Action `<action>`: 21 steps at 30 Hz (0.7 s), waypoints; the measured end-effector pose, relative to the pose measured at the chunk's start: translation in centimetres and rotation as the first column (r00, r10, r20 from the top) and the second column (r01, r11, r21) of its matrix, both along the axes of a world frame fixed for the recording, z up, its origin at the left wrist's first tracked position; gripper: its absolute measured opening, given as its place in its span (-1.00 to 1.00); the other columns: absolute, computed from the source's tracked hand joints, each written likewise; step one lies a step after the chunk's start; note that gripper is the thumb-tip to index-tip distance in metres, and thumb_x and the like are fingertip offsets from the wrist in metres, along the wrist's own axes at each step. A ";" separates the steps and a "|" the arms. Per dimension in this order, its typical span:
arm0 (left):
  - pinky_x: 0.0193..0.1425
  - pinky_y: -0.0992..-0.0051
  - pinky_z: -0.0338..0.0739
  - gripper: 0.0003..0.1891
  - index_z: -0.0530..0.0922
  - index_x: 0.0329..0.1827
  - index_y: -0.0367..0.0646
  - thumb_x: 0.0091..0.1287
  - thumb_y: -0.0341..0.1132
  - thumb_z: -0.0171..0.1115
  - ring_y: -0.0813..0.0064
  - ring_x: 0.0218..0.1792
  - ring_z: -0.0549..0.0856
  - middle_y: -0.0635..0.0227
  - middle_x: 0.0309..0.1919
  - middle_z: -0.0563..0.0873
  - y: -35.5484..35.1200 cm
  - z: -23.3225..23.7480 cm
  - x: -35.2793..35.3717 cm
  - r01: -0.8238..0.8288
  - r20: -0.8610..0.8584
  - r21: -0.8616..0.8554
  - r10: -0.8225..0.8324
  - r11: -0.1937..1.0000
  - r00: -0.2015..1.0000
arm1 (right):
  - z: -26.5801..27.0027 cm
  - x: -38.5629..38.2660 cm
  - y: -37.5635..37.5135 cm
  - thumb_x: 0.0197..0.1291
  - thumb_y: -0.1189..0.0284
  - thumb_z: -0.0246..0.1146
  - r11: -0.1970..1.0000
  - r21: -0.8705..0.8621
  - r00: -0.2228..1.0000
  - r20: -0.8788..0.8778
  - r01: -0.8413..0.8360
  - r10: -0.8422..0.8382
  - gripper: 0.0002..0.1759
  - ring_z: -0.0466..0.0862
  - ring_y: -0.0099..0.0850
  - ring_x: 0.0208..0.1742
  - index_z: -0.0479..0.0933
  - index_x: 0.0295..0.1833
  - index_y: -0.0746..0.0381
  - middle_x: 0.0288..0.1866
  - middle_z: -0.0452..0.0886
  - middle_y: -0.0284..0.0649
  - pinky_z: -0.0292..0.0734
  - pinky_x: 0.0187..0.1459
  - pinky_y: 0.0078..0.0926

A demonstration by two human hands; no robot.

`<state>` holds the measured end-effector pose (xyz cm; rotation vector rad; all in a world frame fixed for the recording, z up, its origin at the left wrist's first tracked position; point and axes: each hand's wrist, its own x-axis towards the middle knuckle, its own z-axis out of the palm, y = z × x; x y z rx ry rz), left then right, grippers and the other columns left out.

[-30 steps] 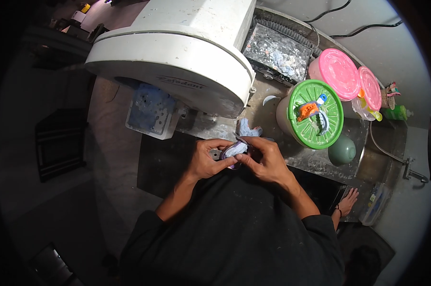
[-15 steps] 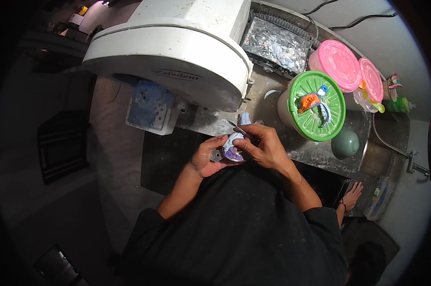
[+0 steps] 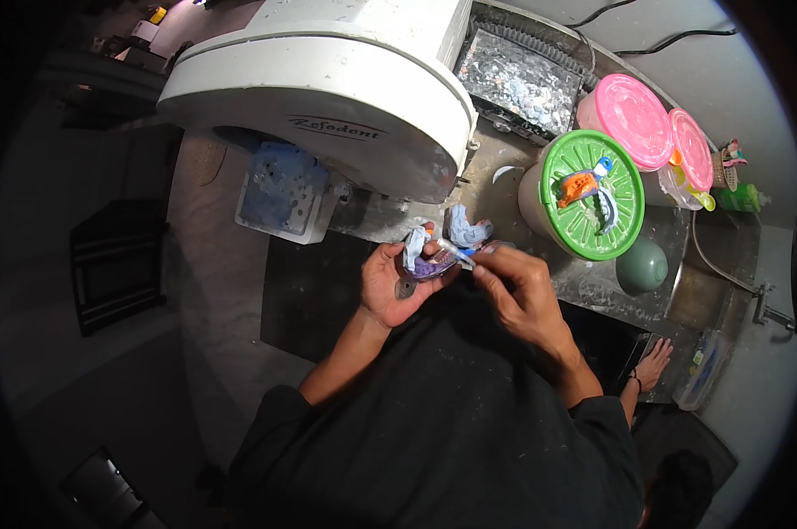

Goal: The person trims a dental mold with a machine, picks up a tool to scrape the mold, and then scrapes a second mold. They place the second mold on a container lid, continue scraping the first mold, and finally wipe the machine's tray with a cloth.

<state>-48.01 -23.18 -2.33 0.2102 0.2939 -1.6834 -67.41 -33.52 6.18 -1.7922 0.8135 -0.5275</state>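
Note:
My left hand (image 3: 389, 286) cups a small purple tray (image 3: 426, 266) with a pale blue-white cast (image 3: 413, 246) rising from it. My right hand (image 3: 513, 286) pinches a thin tool with a blue band (image 3: 456, 249), its tip laid against the cast. Both hands are held just in front of the counter edge, close to my dark shirt. Another pale blue cast (image 3: 465, 228) lies on the counter just beyond the hands.
A large white machine (image 3: 328, 88) overhangs the counter (image 3: 504, 198) at the back. To the right stand a green-lidded bucket (image 3: 592, 196) with small trays on top, two pink-lidded tubs (image 3: 635, 119), and a green rubber bowl (image 3: 641, 266). A blue-stained white tray (image 3: 281, 194) sits left.
The hands have drawn slightly apart. The left hand has tilted the purple tray so the cast stands up, and the right hand has shifted right, with the tool now pointing left at it.

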 end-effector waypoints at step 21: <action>0.01 0.53 0.45 -0.50 0.35 0.41 -0.30 0.64 -0.07 -0.02 0.57 -0.17 0.54 0.32 -0.22 0.60 -1.2 1.0 -2.5 -0.263 0.797 -0.104 0.239 0.959 0.555 | 3.6 1.9 2.3 0.16 0.47 0.24 0.895 -0.260 0.751 -0.650 -0.362 0.115 -0.91 0.74 -0.01 -0.41 0.60 -0.25 0.24 -0.33 0.69 -0.08 0.65 -0.37 -0.06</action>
